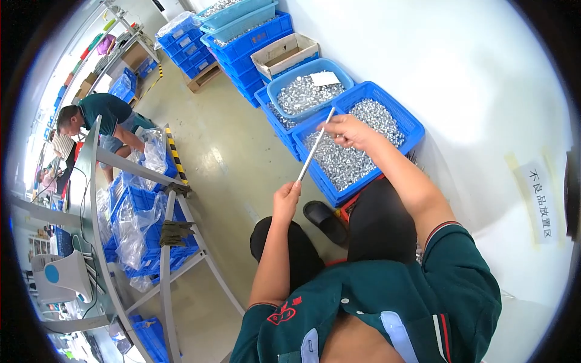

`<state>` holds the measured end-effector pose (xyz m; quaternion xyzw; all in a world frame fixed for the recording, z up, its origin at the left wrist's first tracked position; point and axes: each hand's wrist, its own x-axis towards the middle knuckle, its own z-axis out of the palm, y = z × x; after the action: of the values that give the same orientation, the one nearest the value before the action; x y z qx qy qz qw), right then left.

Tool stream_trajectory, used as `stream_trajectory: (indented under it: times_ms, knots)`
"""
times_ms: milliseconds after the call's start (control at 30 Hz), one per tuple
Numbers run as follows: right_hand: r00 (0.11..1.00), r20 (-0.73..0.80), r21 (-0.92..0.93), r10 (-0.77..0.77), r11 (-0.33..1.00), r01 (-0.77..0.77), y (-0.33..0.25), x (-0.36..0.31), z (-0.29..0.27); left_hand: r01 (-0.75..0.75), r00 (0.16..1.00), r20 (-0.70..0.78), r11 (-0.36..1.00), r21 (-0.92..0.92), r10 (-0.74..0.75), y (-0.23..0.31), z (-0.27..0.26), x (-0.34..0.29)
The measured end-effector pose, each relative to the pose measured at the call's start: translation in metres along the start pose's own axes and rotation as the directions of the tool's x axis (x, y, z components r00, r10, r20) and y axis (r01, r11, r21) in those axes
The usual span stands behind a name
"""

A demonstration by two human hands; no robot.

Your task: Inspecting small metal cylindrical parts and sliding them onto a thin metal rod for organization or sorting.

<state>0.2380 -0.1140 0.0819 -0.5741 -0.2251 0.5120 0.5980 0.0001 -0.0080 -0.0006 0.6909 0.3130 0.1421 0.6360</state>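
Observation:
My left hand (286, 199) is closed round the lower end of a thin silver metal rod (311, 156). The rod slants up and to the right, over a blue plastic basket (414, 124) filled with small shiny metal parts (345, 163). Near the rod's upper end, the fingers of my right hand (347, 130) are pinched on it. Whether a small part is also between those fingers is too small to tell. The basket stands just beyond my knees, against the white wall.
Beyond the basket, a lighter blue tub (302, 94) holds more metal parts, with a white card on top. Stacked blue crates (245, 60) line the wall. At left stand a metal-framed bench (166, 272) and crates with plastic bags (136, 224); a co-worker (106, 115) bends over there.

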Motion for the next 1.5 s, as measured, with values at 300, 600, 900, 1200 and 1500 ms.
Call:
stream_trajectory:
  times_ms: [300,600,900,1200,1500]
  knots:
    - [0.980,-0.016,0.143,0.197,0.971,-0.193,0.013,0.004,-0.012,0.046,0.998,-0.046,0.999,-0.022,-0.047,-0.001,-0.002,0.003]
    - [0.994,0.064,0.585,0.093,0.803,-0.113,0.015,0.010,-0.031,-0.041,0.998,-0.053,0.996,0.076,0.045,0.000,-0.008,-0.005]
    - [0.999,0.034,0.705,0.041,0.707,-0.053,0.013,0.009,-0.032,-0.074,0.997,-0.030,0.991,0.109,0.077,0.002,-0.010,-0.010]
    - [0.998,-0.038,0.468,-0.059,0.881,0.070,0.001,0.005,-0.031,-0.061,0.997,-0.027,0.988,0.144,0.066,0.005,-0.009,-0.014]
    - [0.979,0.075,0.026,0.190,0.981,-0.192,0.004,0.011,0.011,-0.054,0.996,-0.059,0.992,0.111,0.061,0.003,-0.006,-0.005]
